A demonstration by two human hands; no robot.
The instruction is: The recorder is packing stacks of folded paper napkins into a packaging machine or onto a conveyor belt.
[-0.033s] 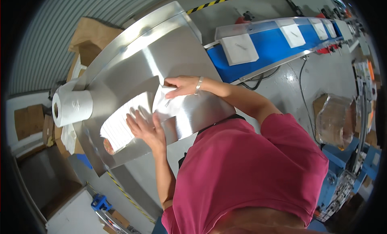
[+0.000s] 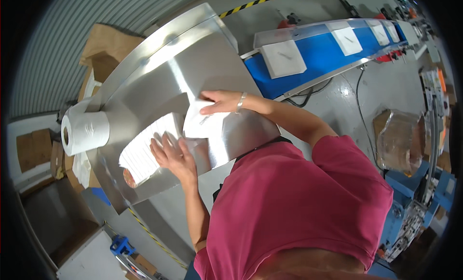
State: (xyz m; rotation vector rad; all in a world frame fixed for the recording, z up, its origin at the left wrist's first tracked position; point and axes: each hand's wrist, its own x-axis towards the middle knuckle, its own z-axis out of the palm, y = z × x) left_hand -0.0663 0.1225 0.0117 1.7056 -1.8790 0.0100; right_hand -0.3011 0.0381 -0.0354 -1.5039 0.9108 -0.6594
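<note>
My right hand (image 2: 222,102), with a clear band at the wrist, grips a flat white square packet (image 2: 198,125) by its far right edge, thumb on top. The packet has a small grey mark on its upper face and lies low over the steel table (image 2: 159,87). To its left, a fanned row of several white packets (image 2: 140,149) leans in overlapping layers. My left hand (image 2: 174,157) rests on the near side of this row with its fingers stretched out. A reddish-brown rounded thing (image 2: 129,178) shows at the row's left end, mostly hidden.
A white roll (image 2: 87,133) stands at the table's left edge, near open cardboard boxes (image 2: 103,63). Beyond the table at right runs a blue conveyor belt (image 2: 316,58) carrying several spaced white packets (image 2: 284,59). A plastic-wrapped box (image 2: 400,140) sits on the floor at right.
The packet in my right hand has tilted flatter, and its grey mark now shows. My right hand has shifted slightly to the right; my left hand stays on the row.
</note>
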